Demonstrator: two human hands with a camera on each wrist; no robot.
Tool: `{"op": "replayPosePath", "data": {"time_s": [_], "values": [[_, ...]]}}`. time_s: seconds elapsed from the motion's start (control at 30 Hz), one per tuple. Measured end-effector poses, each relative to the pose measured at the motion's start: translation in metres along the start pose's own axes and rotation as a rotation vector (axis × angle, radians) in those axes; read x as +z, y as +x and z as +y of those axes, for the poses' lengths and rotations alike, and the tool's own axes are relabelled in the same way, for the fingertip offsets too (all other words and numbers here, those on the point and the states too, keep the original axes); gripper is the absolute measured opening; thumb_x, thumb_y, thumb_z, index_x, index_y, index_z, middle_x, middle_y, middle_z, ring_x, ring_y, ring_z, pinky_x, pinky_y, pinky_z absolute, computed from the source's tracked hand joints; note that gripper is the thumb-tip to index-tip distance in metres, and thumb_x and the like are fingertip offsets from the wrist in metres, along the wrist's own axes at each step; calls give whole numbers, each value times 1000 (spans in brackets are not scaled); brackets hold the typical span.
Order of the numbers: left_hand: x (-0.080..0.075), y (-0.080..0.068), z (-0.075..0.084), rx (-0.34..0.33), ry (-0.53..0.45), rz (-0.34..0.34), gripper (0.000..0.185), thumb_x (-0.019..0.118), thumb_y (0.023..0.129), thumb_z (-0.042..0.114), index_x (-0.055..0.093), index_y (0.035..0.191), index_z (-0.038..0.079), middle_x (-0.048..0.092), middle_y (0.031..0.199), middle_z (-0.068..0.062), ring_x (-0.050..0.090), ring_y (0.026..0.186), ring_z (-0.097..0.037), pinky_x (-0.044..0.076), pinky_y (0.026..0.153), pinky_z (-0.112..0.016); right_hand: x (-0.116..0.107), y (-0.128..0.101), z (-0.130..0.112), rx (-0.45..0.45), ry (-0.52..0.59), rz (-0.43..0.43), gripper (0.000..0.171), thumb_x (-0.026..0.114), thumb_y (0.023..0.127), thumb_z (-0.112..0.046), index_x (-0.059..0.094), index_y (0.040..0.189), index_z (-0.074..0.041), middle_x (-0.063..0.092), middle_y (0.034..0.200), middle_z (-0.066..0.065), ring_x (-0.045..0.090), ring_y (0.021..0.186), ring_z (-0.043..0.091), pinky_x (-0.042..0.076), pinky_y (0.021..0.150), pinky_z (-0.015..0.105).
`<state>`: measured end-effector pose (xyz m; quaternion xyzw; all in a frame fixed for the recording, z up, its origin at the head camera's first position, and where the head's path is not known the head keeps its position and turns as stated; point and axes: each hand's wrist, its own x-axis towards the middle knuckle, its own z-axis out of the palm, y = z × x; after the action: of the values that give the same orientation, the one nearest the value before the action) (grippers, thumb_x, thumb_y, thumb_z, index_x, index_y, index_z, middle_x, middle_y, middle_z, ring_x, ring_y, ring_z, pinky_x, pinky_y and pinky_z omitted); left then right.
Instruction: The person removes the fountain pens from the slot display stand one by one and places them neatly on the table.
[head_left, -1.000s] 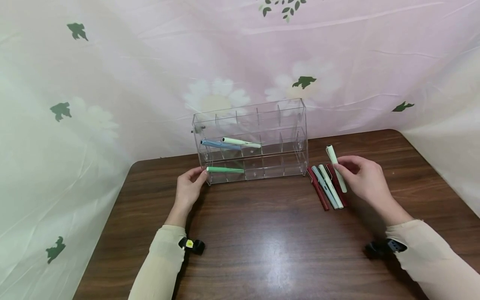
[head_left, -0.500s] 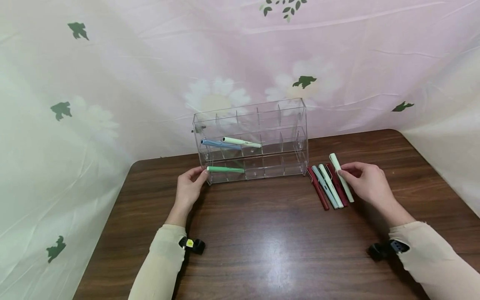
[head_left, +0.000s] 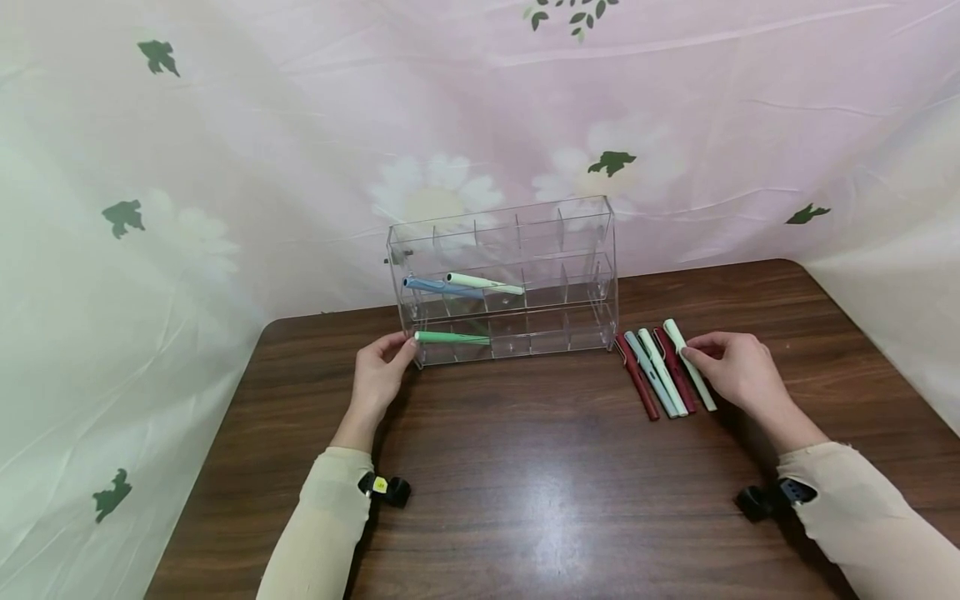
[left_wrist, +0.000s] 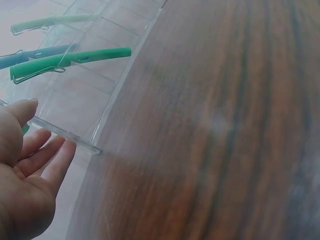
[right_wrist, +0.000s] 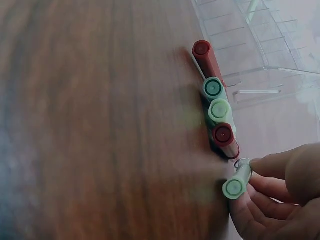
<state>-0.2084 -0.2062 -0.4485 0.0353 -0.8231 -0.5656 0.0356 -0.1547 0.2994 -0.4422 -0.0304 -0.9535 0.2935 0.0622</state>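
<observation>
A clear acrylic organiser [head_left: 517,250] [left_wrist: 65,135] with several compartments stands at the back of the brown table [head_left: 525,483]. It holds a green pen [head_left: 450,338] [left_wrist: 70,60] in the lowest row, and a blue pen [head_left: 438,288] and a pale green pen [head_left: 483,284] above. My left hand [head_left: 378,375] [left_wrist: 25,170] rests with straight fingers on the organiser's left end. My right hand [head_left: 731,367] [right_wrist: 280,195] pinches a pale green pen [head_left: 690,365] [right_wrist: 237,182] that lies on the table, rightmost in a row of pens [head_left: 656,375] [right_wrist: 216,107].
The row beside the organiser holds two dark red pens, a grey-blue pen and a pale one, side by side. A flowered cloth [head_left: 225,167] hangs behind and to both sides of the table. Bare wood stretches in front of the organiser.
My right hand has lowered the pale green pen from a raised tilt down onto the table beside the other pens. The left hand has stayed on the organiser.
</observation>
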Motion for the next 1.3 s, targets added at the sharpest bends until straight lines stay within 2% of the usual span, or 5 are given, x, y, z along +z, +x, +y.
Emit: {"op": "replayPosePath", "data": {"time_s": [0.23,0.53,0.73,1.13,1.3], "values": [[0,0,0,-4,-1,2,39,68,108,20,68,139,-4,70,139,-25,67,124,-31,52,81,-9,0,2,-3,13,-36,-20,34,70,106,-26,77,112,7,77,103,29,68,89,38,47,69,37],[0,0,0,-2,-7,0,39,69,107,20,68,139,-4,70,139,-24,67,123,-31,53,80,-10,2,4,-7,-24,-82,-46,31,68,105,-20,76,110,9,77,103,30,69,95,46,53,80,59],[0,1,0,2,-6,0,38,68,108,19,68,138,-4,70,139,-25,67,123,-30,52,81,-9,2,5,-7,-37,-96,-66,31,66,105,-19,76,109,10,76,104,31,69,97,48,53,84,64],[0,0,-3,-7,7,-3,40,69,108,23,69,139,-2,70,139,-23,67,125,-30,52,82,-9,-8,3,-8,-45,-104,-119,36,64,108,-22,74,118,11,76,113,33,70,104,49,54,85,64],[-1,0,-3,0,12,-1,41,69,108,24,69,139,-3,70,138,-24,67,122,-30,52,81,-10,-13,0,-12,-67,-80,-65,34,65,108,-22,76,117,9,77,111,31,71,98,47,54,74,48]]}}
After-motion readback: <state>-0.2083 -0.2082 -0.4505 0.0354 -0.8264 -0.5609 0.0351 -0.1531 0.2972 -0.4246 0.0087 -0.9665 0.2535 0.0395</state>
